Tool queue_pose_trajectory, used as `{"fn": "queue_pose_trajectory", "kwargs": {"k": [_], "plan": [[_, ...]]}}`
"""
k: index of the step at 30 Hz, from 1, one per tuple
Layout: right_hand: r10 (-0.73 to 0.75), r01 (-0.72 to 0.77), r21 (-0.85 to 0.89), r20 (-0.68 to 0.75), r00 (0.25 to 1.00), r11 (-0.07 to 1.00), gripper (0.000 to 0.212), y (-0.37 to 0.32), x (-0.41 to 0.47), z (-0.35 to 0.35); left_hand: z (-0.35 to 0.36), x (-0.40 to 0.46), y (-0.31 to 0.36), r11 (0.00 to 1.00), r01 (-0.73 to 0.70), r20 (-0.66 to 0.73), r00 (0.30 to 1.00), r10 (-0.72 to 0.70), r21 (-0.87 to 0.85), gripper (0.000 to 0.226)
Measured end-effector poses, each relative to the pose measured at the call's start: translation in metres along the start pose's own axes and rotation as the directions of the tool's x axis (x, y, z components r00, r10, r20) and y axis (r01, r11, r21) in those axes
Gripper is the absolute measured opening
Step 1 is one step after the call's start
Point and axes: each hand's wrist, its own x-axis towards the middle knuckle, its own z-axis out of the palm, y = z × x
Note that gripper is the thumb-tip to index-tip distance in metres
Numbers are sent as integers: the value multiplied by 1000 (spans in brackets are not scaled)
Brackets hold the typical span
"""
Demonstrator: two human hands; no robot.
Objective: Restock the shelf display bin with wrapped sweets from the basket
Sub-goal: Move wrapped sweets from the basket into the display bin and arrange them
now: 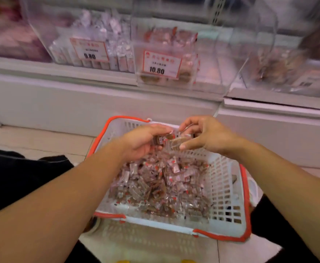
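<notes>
Your left hand (pixel 142 141) is curled around a dark wrapped sweet (pixel 160 139), thumb on top, and your right hand (pixel 206 135) pinches a paler brown sweet (pixel 178 142) between thumb and fingers; the two hands meet just above the far end of the basket (pixel 229 188), the two sweets almost touching. Below them the white slotted basket with its orange rim sits on the floor between your knees, and its bottom is covered with a loose heap of wrapped sweets (pixel 163 186) in clear and brown wrappers with red marks. Beyond the basket runs the white base of the shelf (pixel 98 99), and on it stand clear display bins. The middle bin (pixel 166 59), straight ahead of your hands, carries a tag reading 10.80 (pixel 162 65) and holds a low layer of reddish-brown packets. The bin to its left (pixel 90 40) is tagged 9.80 and is fuller with pale wrapped pieces. A bin further right (pixel 280 63) is too blurred to tell its contents.
</notes>
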Motion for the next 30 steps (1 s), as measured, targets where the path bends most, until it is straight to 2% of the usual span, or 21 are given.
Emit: {"fn": "queue_pose_trajectory", "kwargs": {"k": [3,7,11,13,15,20,24,26,30], "plan": [[-148,151,5,-163,976,989,43,-48,-18,-24,28,-20,56,984,-159,-7,987,160,79,8],[-319,347,13,-362,876,938,44,-93,-40,-41,60,-48,113,944,-330,-41,943,331,17,10],[-463,528,21,-454,762,849,48,-138,-39,-56,76,-67,160,917,-373,20,925,379,-142,39],[-517,591,33,-445,731,806,47,-156,-30,-65,76,-66,181,906,-413,22,909,416,-87,49],[-549,602,-9,-420,722,798,51,-168,-18,-73,71,-60,198,903,-431,17,902,431,-10,47],[-534,539,-100,-369,761,837,70,-171,14,-89,49,-29,220,873,-465,48,885,463,146,15],[-525,504,-155,-327,786,850,79,-168,34,-93,39,-2,228,818,-509,26,853,522,268,18],[-527,520,-106,-291,799,847,78,-167,43,-93,36,10,232,815,-503,22,854,519,287,19],[-550,554,-74,-285,785,829,75,-161,57,-94,31,26,237,858,-477,41,877,479,190,40]]}}
